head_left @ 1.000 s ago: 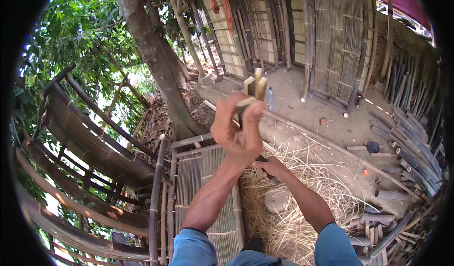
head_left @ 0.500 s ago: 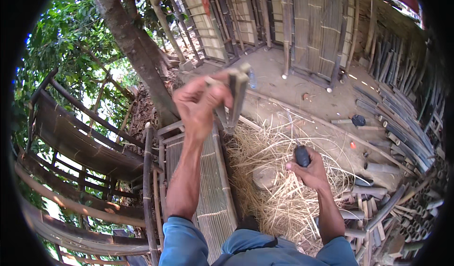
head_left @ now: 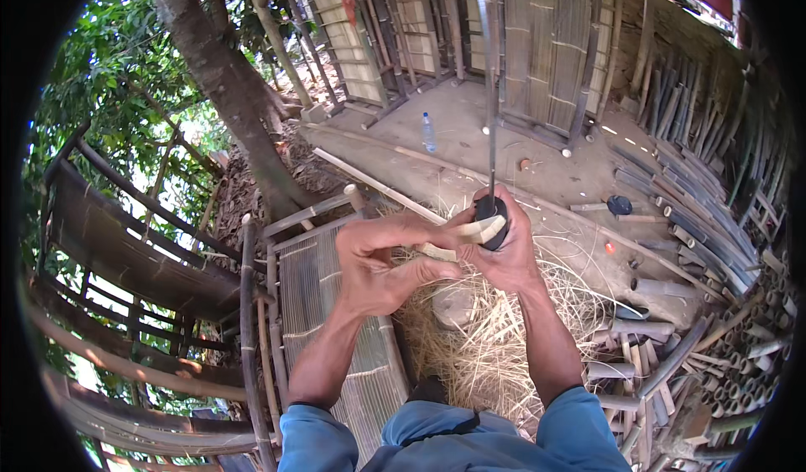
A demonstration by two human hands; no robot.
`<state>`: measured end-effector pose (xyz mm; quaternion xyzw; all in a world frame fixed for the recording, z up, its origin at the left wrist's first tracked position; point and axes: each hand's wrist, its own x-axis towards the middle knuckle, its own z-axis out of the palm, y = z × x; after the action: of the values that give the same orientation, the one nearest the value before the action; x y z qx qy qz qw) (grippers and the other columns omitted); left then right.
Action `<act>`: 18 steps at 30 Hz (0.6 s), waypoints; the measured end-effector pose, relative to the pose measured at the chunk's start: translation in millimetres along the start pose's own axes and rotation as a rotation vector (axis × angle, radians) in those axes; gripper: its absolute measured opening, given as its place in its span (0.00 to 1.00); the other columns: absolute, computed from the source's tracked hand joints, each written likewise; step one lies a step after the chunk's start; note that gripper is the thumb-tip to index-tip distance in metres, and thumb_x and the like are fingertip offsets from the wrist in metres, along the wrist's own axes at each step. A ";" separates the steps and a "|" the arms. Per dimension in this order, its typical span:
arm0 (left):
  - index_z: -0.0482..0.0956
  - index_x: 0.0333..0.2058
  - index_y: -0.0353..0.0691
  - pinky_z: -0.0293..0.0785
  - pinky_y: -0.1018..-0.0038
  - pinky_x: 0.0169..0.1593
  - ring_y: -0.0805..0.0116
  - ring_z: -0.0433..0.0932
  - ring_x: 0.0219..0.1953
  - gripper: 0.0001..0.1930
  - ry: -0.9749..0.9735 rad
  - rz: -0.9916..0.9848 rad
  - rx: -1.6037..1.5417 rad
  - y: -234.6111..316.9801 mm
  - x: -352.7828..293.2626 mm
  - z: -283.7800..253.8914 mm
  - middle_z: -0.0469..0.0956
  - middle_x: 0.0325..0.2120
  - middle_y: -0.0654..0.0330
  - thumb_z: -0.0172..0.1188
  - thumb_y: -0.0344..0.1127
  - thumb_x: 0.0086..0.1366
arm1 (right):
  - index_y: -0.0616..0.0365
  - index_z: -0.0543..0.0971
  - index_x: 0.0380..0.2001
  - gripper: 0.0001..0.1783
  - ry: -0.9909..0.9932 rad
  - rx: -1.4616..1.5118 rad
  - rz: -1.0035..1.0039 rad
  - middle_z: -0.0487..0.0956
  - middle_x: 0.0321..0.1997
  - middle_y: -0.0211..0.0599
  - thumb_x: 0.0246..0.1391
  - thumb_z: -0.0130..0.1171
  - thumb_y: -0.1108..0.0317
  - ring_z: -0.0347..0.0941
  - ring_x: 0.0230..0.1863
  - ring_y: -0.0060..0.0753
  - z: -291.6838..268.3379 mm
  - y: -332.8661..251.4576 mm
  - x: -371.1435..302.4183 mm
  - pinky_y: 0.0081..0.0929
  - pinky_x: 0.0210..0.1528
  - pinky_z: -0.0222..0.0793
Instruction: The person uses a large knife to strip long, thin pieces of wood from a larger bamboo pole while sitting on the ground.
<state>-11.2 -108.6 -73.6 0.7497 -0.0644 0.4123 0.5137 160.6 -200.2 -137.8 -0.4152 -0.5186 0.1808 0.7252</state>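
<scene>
My right hand (head_left: pixel 514 258) is closed round the black handle (head_left: pixel 495 235) of a long knife. Its thin, narrow blade (head_left: pixel 492 128) points away from me toward the top of the view. My left hand (head_left: pixel 374 262) meets it in front of my body, thumb and fingers pinching short split bamboo pieces (head_left: pixel 440 252). One pale end of bamboo (head_left: pixel 484 230) lies across the knife handle, close to my right fingers. Fingers and handle partly cover the bamboo, so its full length and any contact with the blade are hidden.
Pale shavings (head_left: pixel 470 350) cover the ground below my hands. A slatted bamboo bench (head_left: pixel 302 270) stands at left. Bamboo poles and cut tubes (head_left: pixel 747 363) are piled at right. Ahead are a plastic bottle (head_left: pixel 429 133), a long pole on the ground (head_left: pixel 378 185) and bamboo panels (head_left: pixel 550 44).
My left hand has come down and toward the middle with the bamboo. My right hand has risen and moved left with the knife, whose blade now shows. Both hands are now together.
</scene>
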 end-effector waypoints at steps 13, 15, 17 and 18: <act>0.79 0.42 0.29 0.78 0.70 0.49 0.64 0.84 0.42 0.14 -0.009 0.093 0.468 17.5 -3.0 16.9 0.84 0.41 0.49 0.71 0.22 0.58 | 0.60 0.75 0.39 0.30 0.075 -0.247 0.048 0.75 0.31 0.25 0.38 0.84 0.59 0.69 0.33 0.18 -13.2 -23.3 -23.6 0.22 0.36 0.67; 0.79 0.43 0.28 0.79 0.70 0.49 0.65 0.83 0.42 0.14 -0.075 0.146 0.476 11.0 -1.4 22.5 0.84 0.40 0.50 0.70 0.21 0.58 | 0.61 0.76 0.41 0.31 0.170 -0.233 0.057 0.75 0.30 0.27 0.39 0.83 0.58 0.69 0.33 0.20 -17.0 -26.4 -39.4 0.25 0.37 0.69; 0.78 0.43 0.28 0.80 0.70 0.48 0.66 0.83 0.41 0.14 -0.132 0.191 0.499 4.8 -2.0 26.9 0.84 0.40 0.50 0.70 0.20 0.58 | 0.63 0.76 0.46 0.32 0.193 -0.432 0.111 0.76 0.32 0.32 0.43 0.81 0.58 0.71 0.34 0.24 -15.2 -55.4 -57.4 0.27 0.39 0.70; 0.80 0.43 0.31 0.82 0.71 0.48 0.66 0.84 0.41 0.14 -0.031 0.164 0.405 -1.3 1.9 38.2 0.84 0.40 0.52 0.70 0.20 0.58 | 0.63 0.75 0.49 0.33 0.298 -0.509 0.084 0.77 0.33 0.34 0.45 0.80 0.59 0.72 0.35 0.26 -22.1 -59.5 -68.0 0.28 0.40 0.70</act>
<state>11.8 -138.8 -78.3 0.8361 -0.0489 0.4454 0.3166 143.6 -291.6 -134.3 -0.6267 -0.4173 0.0119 0.6580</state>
